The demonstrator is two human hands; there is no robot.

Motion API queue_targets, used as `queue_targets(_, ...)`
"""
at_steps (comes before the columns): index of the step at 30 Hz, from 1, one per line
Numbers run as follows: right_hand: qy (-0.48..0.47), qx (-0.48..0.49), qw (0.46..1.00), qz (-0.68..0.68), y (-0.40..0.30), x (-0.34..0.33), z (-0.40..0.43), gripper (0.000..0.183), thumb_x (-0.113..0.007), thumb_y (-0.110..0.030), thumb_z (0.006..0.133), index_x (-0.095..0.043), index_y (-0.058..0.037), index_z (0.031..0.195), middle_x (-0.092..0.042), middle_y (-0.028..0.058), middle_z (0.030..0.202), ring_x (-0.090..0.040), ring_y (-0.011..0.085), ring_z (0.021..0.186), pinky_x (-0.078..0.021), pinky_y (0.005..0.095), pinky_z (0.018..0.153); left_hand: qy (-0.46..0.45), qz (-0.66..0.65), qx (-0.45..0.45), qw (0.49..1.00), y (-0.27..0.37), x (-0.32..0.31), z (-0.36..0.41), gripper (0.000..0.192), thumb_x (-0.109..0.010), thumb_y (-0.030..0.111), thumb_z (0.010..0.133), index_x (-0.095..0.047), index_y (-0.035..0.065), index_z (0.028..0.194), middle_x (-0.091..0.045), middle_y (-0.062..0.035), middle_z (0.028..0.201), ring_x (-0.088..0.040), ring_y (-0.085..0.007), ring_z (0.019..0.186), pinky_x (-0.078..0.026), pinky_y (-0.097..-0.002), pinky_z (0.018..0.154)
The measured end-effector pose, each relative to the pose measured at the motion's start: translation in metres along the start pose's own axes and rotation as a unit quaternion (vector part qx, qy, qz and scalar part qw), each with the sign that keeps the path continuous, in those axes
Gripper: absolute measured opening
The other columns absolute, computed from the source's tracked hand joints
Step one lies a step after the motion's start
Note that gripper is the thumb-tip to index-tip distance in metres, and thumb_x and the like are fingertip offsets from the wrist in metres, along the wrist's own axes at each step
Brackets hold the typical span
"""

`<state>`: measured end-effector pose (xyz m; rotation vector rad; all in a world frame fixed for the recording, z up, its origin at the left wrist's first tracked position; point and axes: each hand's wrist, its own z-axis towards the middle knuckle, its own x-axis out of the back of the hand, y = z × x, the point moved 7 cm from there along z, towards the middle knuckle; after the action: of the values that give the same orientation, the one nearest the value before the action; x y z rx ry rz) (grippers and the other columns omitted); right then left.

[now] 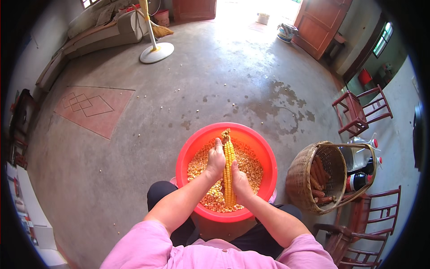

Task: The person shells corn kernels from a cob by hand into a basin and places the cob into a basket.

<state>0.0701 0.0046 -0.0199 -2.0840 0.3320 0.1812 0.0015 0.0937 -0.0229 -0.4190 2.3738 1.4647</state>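
Observation:
An ear of yellow corn (229,175) is held upright in the picture over a red plastic basin (225,218). My left hand (216,159) grips its upper left side, thumb extended near the bare, ragged tip. Lower down, my right hand (240,180) closes on the right side of the ear, with its thumb against the kernels. Most rows still carry kernels. Loose corn kernels (250,164) fill the lower part of the basin, which stands between my knees. The fingers behind the ear are largely hidden.
At the right, a woven bamboo basket (297,180) holds stripped corncobs (319,175). Behind it stand plastic jugs (356,158) and small wooden chairs (356,114). A white fan base (157,52) stands farther off. Scattered kernels and damp patches (275,107) mark the concrete floor.

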Motion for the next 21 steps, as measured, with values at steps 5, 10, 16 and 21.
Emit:
queue_targets(5,0.002,-0.023,1.0,0.006,0.002,0.005,-0.002,0.059,-0.033,-0.062,0.086,-0.05,-0.0056,0.082,-0.05,0.0072,0.061,-0.05,0.0186,0.046,-0.0436,0.0313,0.042,0.012,-0.031,0.045,0.998,-0.01,-0.002,-0.002,0.045,-0.031,0.043,0.095,-0.05,0.0087,0.073,-0.046,0.0007,0.061,-0.045,-0.0121,0.053,-0.04,-0.0295,0.051)
queue_targets(10,-0.036,-0.076,0.99,0.118,-0.012,-0.009,-0.013,0.059,-0.031,-0.062,0.086,-0.051,-0.0064,0.087,-0.051,0.0071,0.062,-0.051,0.0183,0.046,-0.0449,0.031,0.042,0.035,-0.074,0.046,0.996,-0.031,0.018,0.015,0.044,-0.033,0.041,0.095,-0.053,0.0049,0.082,-0.048,-0.0017,0.064,-0.048,-0.014,0.056,-0.043,-0.0303,0.053)
queue_targets(16,0.033,0.036,0.999,0.016,-0.016,0.012,0.002,0.061,-0.028,-0.057,0.09,-0.053,-0.0026,0.099,-0.056,0.0084,0.071,-0.054,0.0168,0.055,-0.0464,0.0303,0.05,0.022,0.005,0.085,0.996,-0.013,0.0,-0.01,0.065,-0.026,0.065,0.086,-0.053,0.0061,0.093,-0.053,-0.002,0.078,-0.049,-0.0102,0.063,-0.042,-0.0269,0.056)
queue_targets(21,0.129,0.141,0.972,-0.137,-0.023,0.025,0.01,0.063,-0.026,-0.051,0.093,-0.058,0.0024,0.096,-0.06,0.0094,0.079,-0.053,0.0159,0.066,-0.0444,0.0319,0.066,-0.091,0.06,-0.007,0.994,-0.028,-0.02,-0.025,0.059,-0.03,0.06,0.088,-0.054,0.0067,0.09,-0.052,-0.0007,0.073,-0.045,-0.0085,0.063,-0.041,-0.0265,0.059)
